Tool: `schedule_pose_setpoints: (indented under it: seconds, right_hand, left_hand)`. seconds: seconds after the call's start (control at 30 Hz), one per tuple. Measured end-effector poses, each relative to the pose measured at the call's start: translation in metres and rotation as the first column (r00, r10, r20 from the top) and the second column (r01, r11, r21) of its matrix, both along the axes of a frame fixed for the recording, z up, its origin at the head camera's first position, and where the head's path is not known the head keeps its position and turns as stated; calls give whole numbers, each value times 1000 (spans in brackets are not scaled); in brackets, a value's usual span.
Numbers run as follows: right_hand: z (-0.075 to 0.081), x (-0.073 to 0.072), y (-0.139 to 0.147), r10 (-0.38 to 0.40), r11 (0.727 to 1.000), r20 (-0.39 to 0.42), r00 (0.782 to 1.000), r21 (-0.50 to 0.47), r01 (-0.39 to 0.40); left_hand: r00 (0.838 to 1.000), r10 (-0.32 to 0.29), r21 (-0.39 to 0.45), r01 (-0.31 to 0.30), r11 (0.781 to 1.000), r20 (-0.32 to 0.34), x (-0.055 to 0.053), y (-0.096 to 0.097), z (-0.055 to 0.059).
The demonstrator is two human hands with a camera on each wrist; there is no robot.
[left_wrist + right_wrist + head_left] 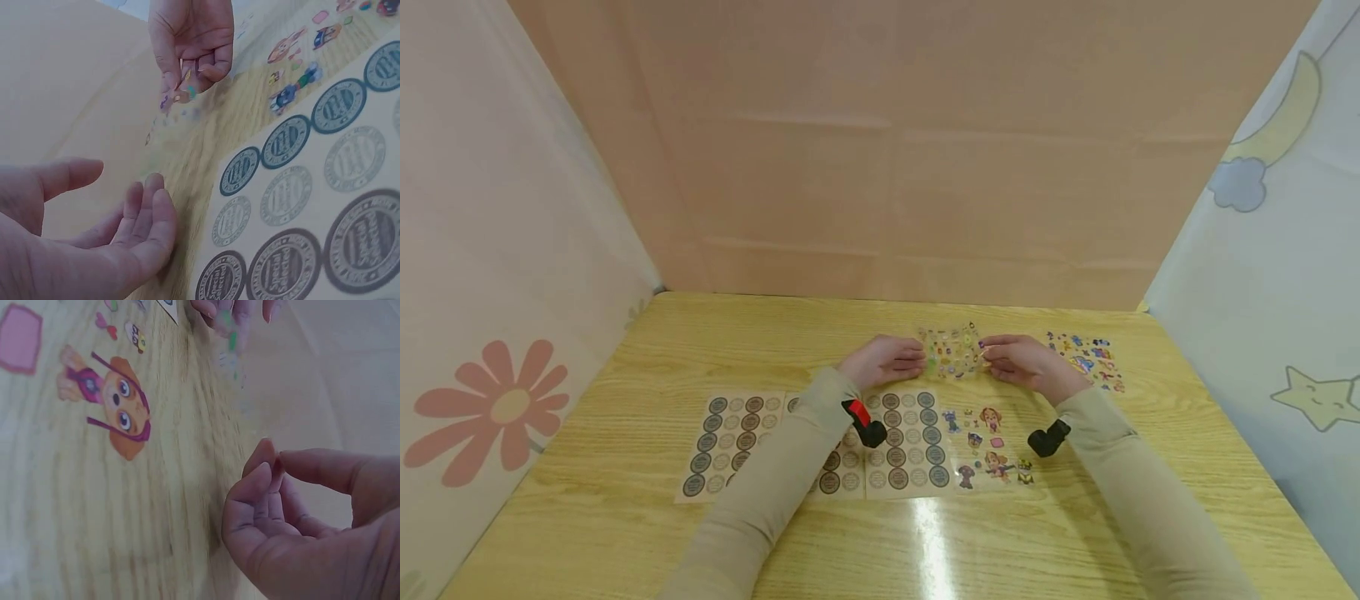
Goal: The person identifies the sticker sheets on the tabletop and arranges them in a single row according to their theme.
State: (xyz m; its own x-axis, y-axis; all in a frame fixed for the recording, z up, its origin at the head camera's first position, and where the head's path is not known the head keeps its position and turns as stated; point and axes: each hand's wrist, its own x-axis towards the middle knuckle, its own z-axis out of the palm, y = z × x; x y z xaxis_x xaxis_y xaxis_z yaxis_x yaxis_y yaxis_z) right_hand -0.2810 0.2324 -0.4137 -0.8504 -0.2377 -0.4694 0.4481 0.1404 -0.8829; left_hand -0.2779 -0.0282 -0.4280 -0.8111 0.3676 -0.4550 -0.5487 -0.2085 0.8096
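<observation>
The right hand (1028, 364) is pinching a clear sticker sheet (952, 352); the left hand (883, 362) is extending relaxed fingers beside it. Positioning is apparently proceeding, next probably calling for flattening.

What lies on the wood-grain table (730, 337)

On the near side of the left hand (886, 362), three sheets of round labels (908, 442) lie side by side, partly hidden. Just beside them, nearer than the right hand (1021, 362), is a clear puppy-sticker sheet (996, 443). Just right of the right hand lies a sheet of small colourful stickers (1082, 363)
</observation>
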Motion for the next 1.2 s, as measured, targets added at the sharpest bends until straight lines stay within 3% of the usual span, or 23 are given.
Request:
schedule_pose_setpoints:
  seconds: [0.27,0.7,0.97,1.2]
  right_hand:
    - [5,27,18,38,999,-67,997,-35,-40]
    - [9,82,50,88,992,-151,985,-73,-100]
    - [8,119,76,67,993,-141,988,-84,-79]
    - [3,138,100,41,996,-149,988,-74,-53]
  left_hand:
    - [997,-16,-78,11,997,-72,18,16,-1]
    - [993,-8,3,8,1000,-115,64,36,-1]
    - [986,2,-31,-7,999,-169,88,63,-4]
    - [989,33,11,-32,999,-144,107,90,-8]
